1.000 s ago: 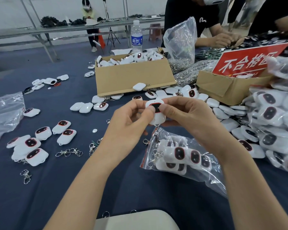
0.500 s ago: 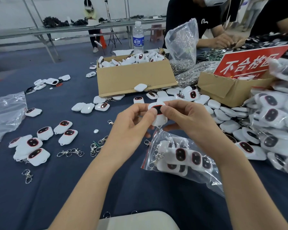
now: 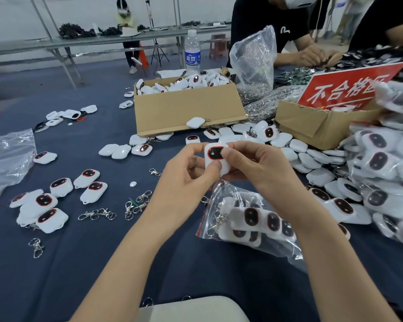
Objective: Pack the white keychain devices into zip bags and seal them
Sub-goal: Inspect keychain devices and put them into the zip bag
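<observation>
**White keychain device pinched upright between two hands**

Glossy white keychain device (image 3: 215,160) held mid-table over the dark blue cloth (image 3: 79,263), just above the far-left end of the zip bag (image 3: 289,254). Long axis running away from the wearer: screen end far and high, keyring end near and low, with a metal clasp (image 3: 222,182) dangling toward the bag. Face turned up at the camera.

On the left hand (image 3: 186,175), thumb pressed to the lower left of the face, index curled round the far-left corner, other fingers folded behind. On the right hand (image 3: 258,168), thumb laid against the right edge of the screen, index hooked over the far edge, remaining fingers curled under the shell. Both pinching, neither spread.

Rounded corners and a smooth shell. Dark oval screen ringed in red, showing a small white padlock icon. Tiny red dot lit just above the screen.

Zip bag flat on the cloth under the right wrist: clear plastic with a red strip at its left end, several like devices inside, screens up. Mouth sealed or not: cannot tell.

Beyond the hands, an open cardboard box (image 3: 189,112) heaped with more white devices, a water bottle (image 3: 192,52) behind it. Loose devices (image 3: 90,192) scattered to the left, filled bags (image 3: 382,163) piled to the right.
</observation>
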{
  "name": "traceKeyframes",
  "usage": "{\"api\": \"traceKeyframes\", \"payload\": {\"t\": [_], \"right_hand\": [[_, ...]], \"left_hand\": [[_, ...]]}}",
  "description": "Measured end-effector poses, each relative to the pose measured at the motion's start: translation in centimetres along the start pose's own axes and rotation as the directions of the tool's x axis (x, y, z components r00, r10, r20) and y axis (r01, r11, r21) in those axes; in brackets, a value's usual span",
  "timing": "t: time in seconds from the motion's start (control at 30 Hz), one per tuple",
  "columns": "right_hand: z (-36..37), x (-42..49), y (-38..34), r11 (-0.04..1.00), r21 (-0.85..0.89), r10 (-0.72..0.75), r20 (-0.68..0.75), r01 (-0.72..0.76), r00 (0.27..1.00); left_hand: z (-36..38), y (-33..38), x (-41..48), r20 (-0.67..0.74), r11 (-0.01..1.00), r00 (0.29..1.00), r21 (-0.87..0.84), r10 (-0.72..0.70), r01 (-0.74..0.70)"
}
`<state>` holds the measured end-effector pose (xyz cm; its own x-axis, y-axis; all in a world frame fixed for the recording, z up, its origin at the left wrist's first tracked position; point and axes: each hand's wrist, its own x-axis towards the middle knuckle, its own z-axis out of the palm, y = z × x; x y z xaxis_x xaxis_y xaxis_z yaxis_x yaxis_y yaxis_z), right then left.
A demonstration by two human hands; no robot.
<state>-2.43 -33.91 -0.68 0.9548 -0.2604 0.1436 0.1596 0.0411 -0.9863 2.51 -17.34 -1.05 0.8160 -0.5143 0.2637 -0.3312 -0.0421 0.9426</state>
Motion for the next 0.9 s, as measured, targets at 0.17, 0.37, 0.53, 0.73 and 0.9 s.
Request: {"api": "traceKeyframes", "payload": {"t": [0.17, 0.37, 0.53, 0.73, 0.9], "right_hand": [[0.0, 0.0, 0.0, 1.000, 0.021, 0.000, 0.019, 0.000, 1.000], [-0.1, 0.1, 0.2, 1.000, 0.004, -0.001, 0.004, 0.001, 1.000], [-0.3, 0.0, 0.6, 0.992, -0.122, -0.007, 0.024, 0.009, 1.000], [-1.8, 0.1, 1.9, 0.737, -0.673, 0.051, -0.038, -0.063, 0.998], [-2.0, 0.1, 2.4, 0.643, -0.747, 0.239, -0.012, -0.167, 0.971]], "left_hand": [[0.1, 0.2, 0.0, -0.038, 1.000, 0.999, 0.007, 0.014, -0.014], [0.0, 0.2, 0.0, -0.018, 0.998, 1.000, 0.056, 0.007, -0.006], [-1.4, 0.4, 0.1, 0.045, 0.980, 0.998, 0.196, -0.048, 0.038], [-5.2, -1.6, -0.1, 0.126, 0.867, 0.898, 0.346, -0.422, 0.359], [-3.5, -2.0, -0.1, 0.229, 0.875, 0.854, 0.261, -0.467, 0.409]]}}
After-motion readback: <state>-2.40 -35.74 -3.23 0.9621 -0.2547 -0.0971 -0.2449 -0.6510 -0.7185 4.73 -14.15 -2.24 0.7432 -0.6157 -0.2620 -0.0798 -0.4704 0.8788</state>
